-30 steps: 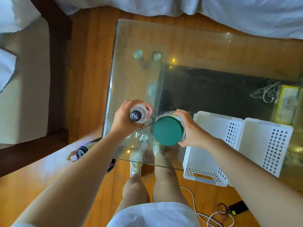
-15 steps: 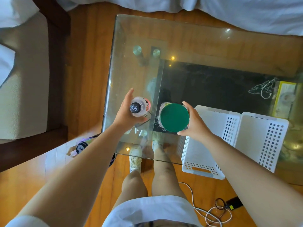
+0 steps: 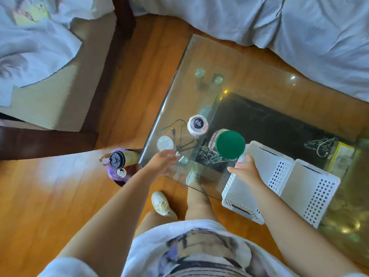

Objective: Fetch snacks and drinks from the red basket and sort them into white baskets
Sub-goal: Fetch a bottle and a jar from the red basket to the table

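Nearest, the person's white shoe (image 3: 162, 204) and legs on the wood floor, a second foot seen through the glass. Left hand (image 3: 159, 163) low over the near-left corner of the glass table (image 3: 259, 80), blurred; fingers look loosely spread with nothing in them, though the blur leaves that uncertain. Right hand (image 3: 244, 171) over the near rim of the near white basket (image 3: 257, 188), fingers relaxed, holding nothing; whether it touches the rim I cannot tell. Second white basket (image 3: 311, 196) sits touching the first on its right; both overhang the table's front edge. Just beyond the right hand, the green-lidded jar (image 3: 229, 143) stands upright on the glass beside the basket corner; past it to the left, the black-capped bottle (image 3: 198, 124) upright, free of both hands. Off the table's left corner, on the floor, more drinks, one with a black lid (image 3: 117, 159), blurred; the red basket itself is not clearly made out. Risks, as I judge them: a left arm swinging toward the floor items could clip the glass corner; the jar and bottle stand close enough that lifting one may knock the other; pressing down on an overhanging basket could tip it off. Open room lies mid-table and toward the far edge by the white bedding (image 3: 279, 23); the left side is hemmed by a dark wooden frame (image 3: 111, 62).
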`<control>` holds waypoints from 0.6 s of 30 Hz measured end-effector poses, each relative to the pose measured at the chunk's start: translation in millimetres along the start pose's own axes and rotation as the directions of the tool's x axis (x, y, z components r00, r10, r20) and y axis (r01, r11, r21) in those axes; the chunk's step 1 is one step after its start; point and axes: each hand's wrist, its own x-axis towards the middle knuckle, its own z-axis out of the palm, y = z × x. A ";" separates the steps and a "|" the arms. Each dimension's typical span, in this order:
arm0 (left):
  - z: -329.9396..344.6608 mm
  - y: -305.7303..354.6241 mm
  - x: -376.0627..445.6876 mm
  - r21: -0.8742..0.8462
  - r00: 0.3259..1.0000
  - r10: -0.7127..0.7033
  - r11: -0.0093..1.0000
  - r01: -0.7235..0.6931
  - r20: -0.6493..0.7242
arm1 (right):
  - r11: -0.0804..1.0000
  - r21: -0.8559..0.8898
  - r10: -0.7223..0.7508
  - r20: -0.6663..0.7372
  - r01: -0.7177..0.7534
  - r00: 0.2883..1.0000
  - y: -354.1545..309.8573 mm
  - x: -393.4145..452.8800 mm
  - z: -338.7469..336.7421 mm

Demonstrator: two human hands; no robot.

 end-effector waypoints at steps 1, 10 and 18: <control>-5.5 -10.6 -11.9 -0.036 1.000 -0.006 0.999 0.007 0.018 | 0.996 0.070 0.051 0.006 -0.052 0.999 -0.1 -9.2 7.2; -79.3 -183.6 -105.0 -0.368 0.981 -0.061 0.930 -0.012 -0.185 | 0.992 -0.124 -0.012 0.203 0.038 0.979 -20.4 -112.5 132.5; -125.2 -407.9 -170.2 -0.757 0.868 -0.373 0.653 -0.007 -0.329 | 0.774 -0.511 -0.136 0.445 0.375 0.885 -14.4 -204.6 276.6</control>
